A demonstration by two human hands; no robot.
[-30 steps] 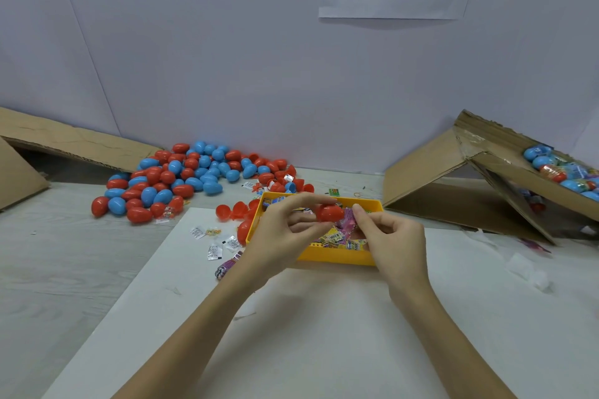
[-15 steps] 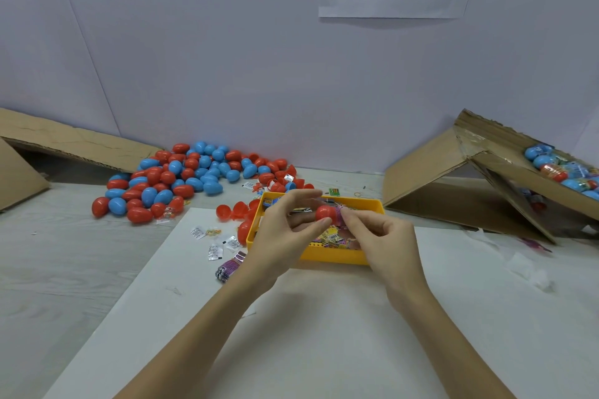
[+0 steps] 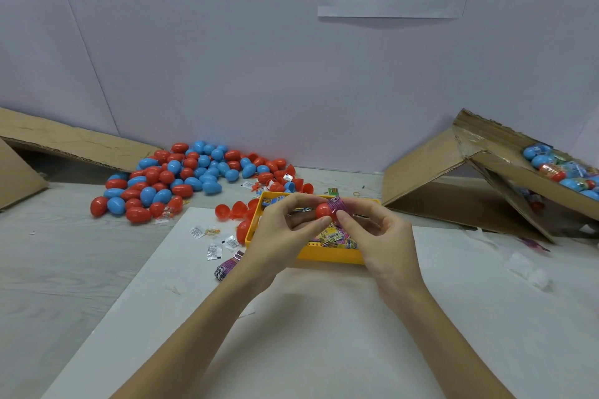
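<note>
Both hands meet above the yellow tray in the middle of the table. My left hand pinches a red plastic egg between thumb and fingers. My right hand pinches a purple printed film sleeve that sits over the egg's right end. The tray holds several small colourful printed packets.
A pile of red and blue eggs lies at the back left, with open red halves near the tray. Small sachets and a purple sleeve lie left of the tray. A cardboard box with wrapped eggs stands at right.
The purple sleeve has gone from hanging loose beside the egg to sitting over its right end. Both hands have stayed close together above the tray.
</note>
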